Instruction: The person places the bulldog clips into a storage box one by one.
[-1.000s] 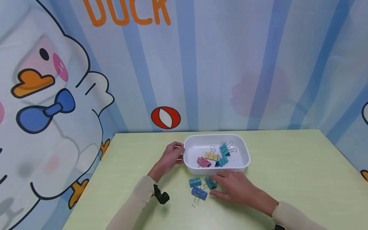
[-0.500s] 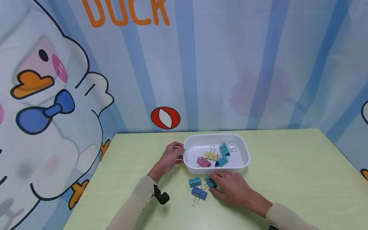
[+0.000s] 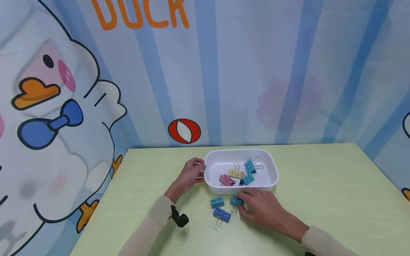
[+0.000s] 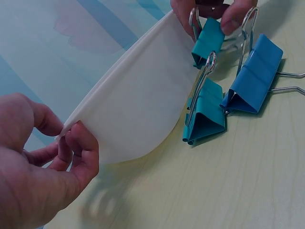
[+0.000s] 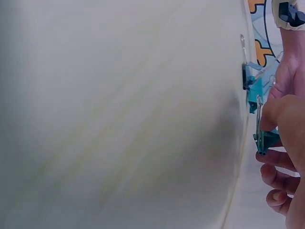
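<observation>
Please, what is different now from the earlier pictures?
The right hand pinches a teal clip, which has turned: its wire handle now points down in the head view. Unchanged: the left hand pinching the white tray, the blue clip and the other teal clip outside it.

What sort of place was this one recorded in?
Probably a staged tabletop recording corner: a backdrop printed with a cartoon duck surrounds the pale table, which holds a white tray and colored binder clips.
</observation>
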A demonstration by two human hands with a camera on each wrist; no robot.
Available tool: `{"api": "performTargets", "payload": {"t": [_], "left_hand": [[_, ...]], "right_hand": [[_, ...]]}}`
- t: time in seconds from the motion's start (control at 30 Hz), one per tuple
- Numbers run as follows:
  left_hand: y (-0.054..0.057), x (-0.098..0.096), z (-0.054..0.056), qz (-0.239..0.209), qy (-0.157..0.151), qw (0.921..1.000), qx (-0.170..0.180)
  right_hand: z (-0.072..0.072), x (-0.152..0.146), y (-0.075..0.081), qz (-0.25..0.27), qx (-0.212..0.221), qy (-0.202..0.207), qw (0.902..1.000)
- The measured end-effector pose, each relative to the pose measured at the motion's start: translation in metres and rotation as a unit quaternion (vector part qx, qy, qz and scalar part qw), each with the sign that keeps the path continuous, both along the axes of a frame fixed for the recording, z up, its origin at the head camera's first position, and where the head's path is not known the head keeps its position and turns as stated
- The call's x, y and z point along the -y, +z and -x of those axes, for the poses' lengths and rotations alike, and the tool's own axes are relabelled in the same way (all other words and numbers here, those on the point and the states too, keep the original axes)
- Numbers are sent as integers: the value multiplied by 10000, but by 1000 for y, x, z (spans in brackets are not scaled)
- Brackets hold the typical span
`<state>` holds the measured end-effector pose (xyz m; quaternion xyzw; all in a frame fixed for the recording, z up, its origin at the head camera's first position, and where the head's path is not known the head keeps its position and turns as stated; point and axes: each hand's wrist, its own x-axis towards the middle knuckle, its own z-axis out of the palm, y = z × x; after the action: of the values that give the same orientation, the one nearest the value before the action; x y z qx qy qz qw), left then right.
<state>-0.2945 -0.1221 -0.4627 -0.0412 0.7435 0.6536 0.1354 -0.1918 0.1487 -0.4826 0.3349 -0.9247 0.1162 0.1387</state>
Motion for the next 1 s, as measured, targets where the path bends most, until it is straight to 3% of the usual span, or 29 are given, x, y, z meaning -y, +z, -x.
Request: {"api": "performTargets", "payload": {"t": [0.57,0.83,1.0], "left_hand": [[0,-2,0,-31,56,10000,0],[0,-2,-1,-28,21,10000,-26],[2,-2,-1,-8,50,10000,3]], "right_hand": [[-9,-3,49,-26,-192,466,9987],[0,-5,71,286,-843,532,9946],[15,-4,87,445,-938,447,9936]]}}
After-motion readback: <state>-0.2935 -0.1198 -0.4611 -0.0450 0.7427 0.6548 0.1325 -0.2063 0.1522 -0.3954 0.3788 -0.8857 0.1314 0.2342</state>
